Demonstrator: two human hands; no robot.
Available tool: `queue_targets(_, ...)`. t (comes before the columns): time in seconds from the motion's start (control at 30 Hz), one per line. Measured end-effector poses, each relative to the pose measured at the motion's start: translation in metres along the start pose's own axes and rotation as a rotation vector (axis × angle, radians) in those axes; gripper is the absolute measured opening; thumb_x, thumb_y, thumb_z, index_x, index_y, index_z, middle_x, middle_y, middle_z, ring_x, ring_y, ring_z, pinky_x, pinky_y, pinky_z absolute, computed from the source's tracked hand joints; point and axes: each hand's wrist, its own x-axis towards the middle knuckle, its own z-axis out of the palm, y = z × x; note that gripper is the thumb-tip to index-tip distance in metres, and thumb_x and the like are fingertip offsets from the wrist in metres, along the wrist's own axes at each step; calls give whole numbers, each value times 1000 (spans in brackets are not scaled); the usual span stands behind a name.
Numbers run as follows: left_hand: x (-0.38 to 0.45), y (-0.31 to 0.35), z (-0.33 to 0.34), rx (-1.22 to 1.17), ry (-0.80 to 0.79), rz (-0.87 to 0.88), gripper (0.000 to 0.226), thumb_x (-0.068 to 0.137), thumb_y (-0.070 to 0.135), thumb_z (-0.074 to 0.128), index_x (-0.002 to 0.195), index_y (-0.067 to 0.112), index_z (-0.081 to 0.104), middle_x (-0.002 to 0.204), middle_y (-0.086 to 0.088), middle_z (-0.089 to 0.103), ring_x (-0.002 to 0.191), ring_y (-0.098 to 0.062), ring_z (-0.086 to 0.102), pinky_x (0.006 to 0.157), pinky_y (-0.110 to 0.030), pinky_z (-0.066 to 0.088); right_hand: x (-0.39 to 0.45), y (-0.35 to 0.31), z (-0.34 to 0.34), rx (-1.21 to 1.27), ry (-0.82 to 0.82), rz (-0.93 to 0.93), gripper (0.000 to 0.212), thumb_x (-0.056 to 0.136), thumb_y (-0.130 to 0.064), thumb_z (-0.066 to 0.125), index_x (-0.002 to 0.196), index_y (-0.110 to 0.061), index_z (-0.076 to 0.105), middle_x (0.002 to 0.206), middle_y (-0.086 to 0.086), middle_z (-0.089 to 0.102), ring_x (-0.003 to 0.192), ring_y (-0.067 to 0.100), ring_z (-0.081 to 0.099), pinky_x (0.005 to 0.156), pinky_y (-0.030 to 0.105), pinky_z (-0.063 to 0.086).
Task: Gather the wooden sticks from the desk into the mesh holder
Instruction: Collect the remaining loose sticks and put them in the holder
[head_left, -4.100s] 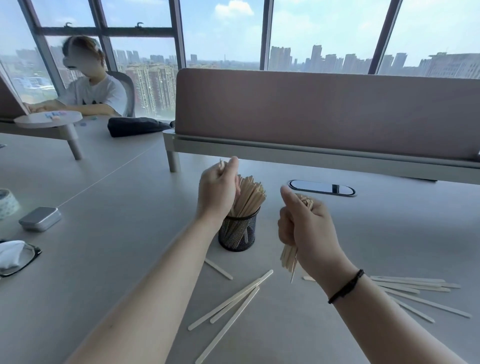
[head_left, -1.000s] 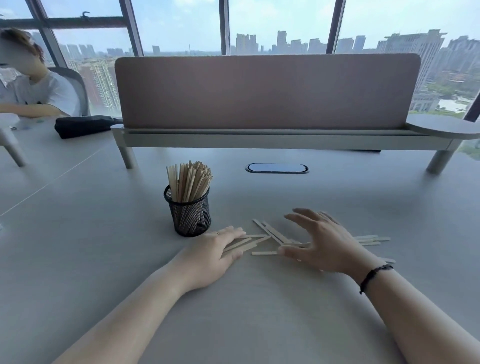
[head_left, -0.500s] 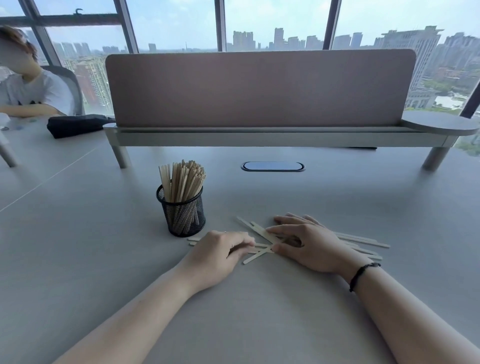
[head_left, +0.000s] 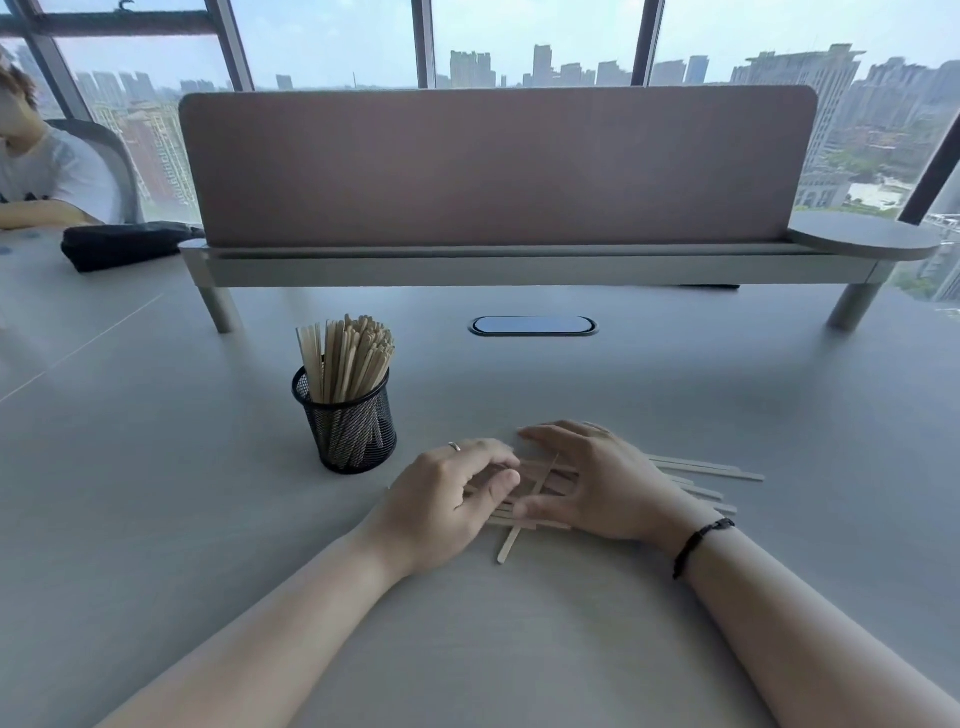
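Observation:
A black mesh holder (head_left: 356, 431) stands upright on the grey desk (head_left: 156, 519), packed with wooden sticks (head_left: 348, 358). To its right, several loose wooden sticks (head_left: 701, 470) lie in a flat pile on the desk. My left hand (head_left: 447, 504) sits on the pile's left end, its fingers and thumb curled onto the sticks. Over the middle of the pile, my right hand (head_left: 602, 483) lies with fingers extended and thumb pressing the near side. One stick (head_left: 508, 545) pokes out toward me between the hands. Both hands hide much of the pile.
A pink divider panel on a raised shelf (head_left: 493, 260) crosses the back of the desk, with an oval cable port (head_left: 532, 326) in front of it. A black pouch (head_left: 124, 244) and a seated person (head_left: 47, 176) are at the far left.
Both hands have drawn closer together, pushing the scattered sticks into a tighter pile. The left hand has slid right onto the sticks. The holder has not moved.

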Motion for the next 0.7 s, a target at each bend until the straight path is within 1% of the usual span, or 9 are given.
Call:
queue_targets(0.03, 0, 1, -1, 61, -12, -29, 46, 92, 59, 54, 117, 23, 68, 122, 9, 68, 120, -7, 60, 100, -39, 48, -2, 2, -4, -30, 26, 6, 102, 60, -96, 51, 146, -42, 41, 147, -19, 48, 134, 11, 45, 109, 30, 35)
queue_targets(0.1, 0, 4, -3, 249, -123, -91, 76, 77, 83, 49, 133, 32, 57, 144, 12, 54, 140, -7, 40, 118, -41, 29, -8, 10, -14, -83, 24, 35, 116, 53, -100, 48, 152, -42, 30, 155, -15, 38, 141, 14, 37, 115, 32, 26)
queue_targets(0.17, 0, 6, -2, 416, -289, -137, 99, 66, 95, 42, 147, 38, 38, 160, 13, 31, 151, -8, 16, 125, -40, 10, -15, 23, -24, -87, -72, 127, 132, 43, -102, 49, 156, -43, 14, 163, -11, 22, 149, 17, 21, 120, 35, 16)
queue_targets(0.23, 1, 5, -1, 459, -354, -165, 104, 65, 96, 41, 152, 40, 27, 164, 13, 20, 153, -9, 6, 125, -40, 4, -22, 35, -27, -91, -206, 216, 142, 40, -103, 50, 157, -40, 0, 167, -10, 3, 153, 12, -1, 123, 34, 2)
queue_targets(0.3, 1, 3, -3, 438, -354, -185, 95, 72, 90, 42, 151, 41, 29, 163, 15, 23, 152, -8, 10, 125, -39, 6, -25, 41, -26, -106, -268, 235, 143, 42, -102, 49, 158, -36, -3, 167, -11, -7, 151, 7, -15, 122, 32, -9)
queue_targets(0.37, 0, -1, -7, 376, -332, -168, 78, 80, 77, 47, 147, 39, 39, 159, 15, 32, 150, -8, 21, 124, -36, 14, -23, 41, -21, -82, -246, 221, 142, 44, -101, 50, 159, -35, 0, 167, -12, -5, 151, 6, -15, 122, 33, -10)
queue_targets(0.43, -1, -7, -11, 264, -298, -142, 61, 84, 62, 54, 139, 36, 51, 148, 14, 46, 140, -8, 38, 118, -32, 28, -16, 38, -17, -53, -214, 194, 143, 41, -102, 49, 159, -33, 7, 167, -12, 1, 152, 7, -9, 124, 33, -5)
queue_targets(0.5, -4, -10, -14, 183, -293, -153, 48, 85, 53, 57, 130, 35, 58, 133, 18, 51, 124, -3, 49, 108, -28, 39, -11, 35, -14, -2, -182, 180, 145, 38, -103, 49, 159, -30, 15, 166, -13, 9, 153, 8, -1, 124, 33, 3)
queue_targets(0.7, -5, -5, -15, 86, -319, -102, 35, 88, 33, 59, 122, 31, 67, 119, 14, 52, 106, 2, 52, 92, -9, 37, 1, 16, -4, 91, -105, 107, 133, 45, -100, 51, 154, -26, 33, 159, -13, 32, 146, 7, 26, 117, 26, 22)
